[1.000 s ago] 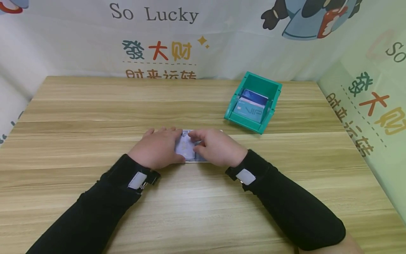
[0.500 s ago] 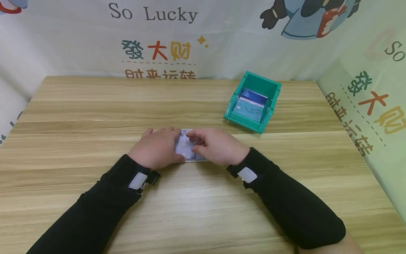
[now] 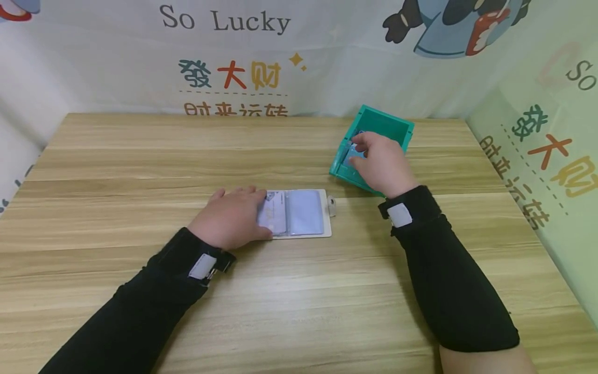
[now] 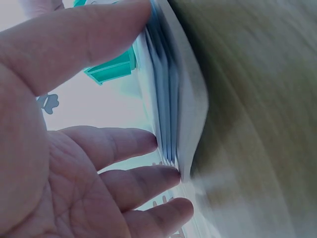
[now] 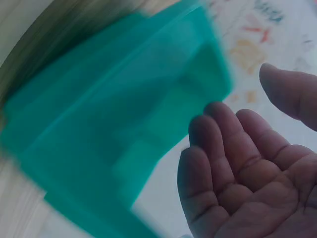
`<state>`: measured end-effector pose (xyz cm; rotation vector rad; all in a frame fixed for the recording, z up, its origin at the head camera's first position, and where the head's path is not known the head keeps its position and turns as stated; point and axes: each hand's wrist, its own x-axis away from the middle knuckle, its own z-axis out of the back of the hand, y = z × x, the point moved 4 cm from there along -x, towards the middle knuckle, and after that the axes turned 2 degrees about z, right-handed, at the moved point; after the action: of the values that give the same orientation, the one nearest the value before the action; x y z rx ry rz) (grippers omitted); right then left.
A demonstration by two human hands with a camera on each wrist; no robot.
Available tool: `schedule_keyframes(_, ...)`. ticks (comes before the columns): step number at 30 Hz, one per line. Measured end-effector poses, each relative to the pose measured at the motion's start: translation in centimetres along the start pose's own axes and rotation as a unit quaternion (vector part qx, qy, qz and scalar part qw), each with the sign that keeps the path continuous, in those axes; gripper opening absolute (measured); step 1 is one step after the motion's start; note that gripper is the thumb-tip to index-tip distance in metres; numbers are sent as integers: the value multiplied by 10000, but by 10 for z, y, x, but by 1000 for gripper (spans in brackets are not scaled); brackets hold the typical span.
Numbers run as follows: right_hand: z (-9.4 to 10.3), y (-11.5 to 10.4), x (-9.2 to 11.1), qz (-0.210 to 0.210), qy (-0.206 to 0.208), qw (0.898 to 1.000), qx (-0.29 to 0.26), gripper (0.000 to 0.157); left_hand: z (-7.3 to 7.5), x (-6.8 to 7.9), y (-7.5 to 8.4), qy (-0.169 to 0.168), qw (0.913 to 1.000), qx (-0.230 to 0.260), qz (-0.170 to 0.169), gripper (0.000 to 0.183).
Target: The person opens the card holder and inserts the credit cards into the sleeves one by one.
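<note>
My left hand (image 3: pixel 229 215) spans the left end of a white card holder (image 3: pixel 327 218), holding it on the table with thumb and fingers at opposite edges. Opened flat, the card holder shows a pale printed card (image 3: pixel 276 213) on the left and a bluish clear sleeve (image 3: pixel 306 212) on the right. Stacked sleeve edges (image 4: pixel 166 99) show between thumb and fingers in the left wrist view. Over a teal bin (image 3: pixel 343 148) hovers my right hand (image 3: pixel 385 161), thumb and fingers apart and holding nothing. Beneath it, the blue cards (image 3: pixel 352 155) are partly covered.
A wooden tabletop (image 3: pixel 280 301) carries everything. The bin stands tilted at the back right, near the printed backdrop (image 3: pixel 233 47). A snap tab (image 3: pixel 332 206) sticks out from the card holder's right edge.
My right hand has left the card holder and moved up and right to the teal bin, uncovering the right-hand sleeve. The left hand has stayed in place.
</note>
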<state>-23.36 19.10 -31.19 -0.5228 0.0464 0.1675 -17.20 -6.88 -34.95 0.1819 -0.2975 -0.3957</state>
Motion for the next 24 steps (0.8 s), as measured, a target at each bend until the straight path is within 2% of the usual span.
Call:
schedule_keyframes(5,-3,17,-12,-285,-155,9987,389,39,2,0,0,40,10000,39,1,91)
schedule_keyframes(7,-4,19,-16,-298,-223,9967,722,39,3,0,1,79,10000,59,11,92)
schedule_keyframes(10,-5,22,-21,-343,-358,9891,1385,38,4,1,2,112,9999,110,0,92)
schedule_keyframes(14,-9,25,-26,-410,-626,9742,2129,34,5,3,5,125,9998,141,-52,90)
schedule_keyframes(18,-12,27,-27,-444,-725,9662,2433,32,4,2,5,107,9998,148,-81,88)
schedule_keyframes(24,-13,26,-30,-562,-697,9617,2590,26,5,2,5,143,9998,59,-83,87)
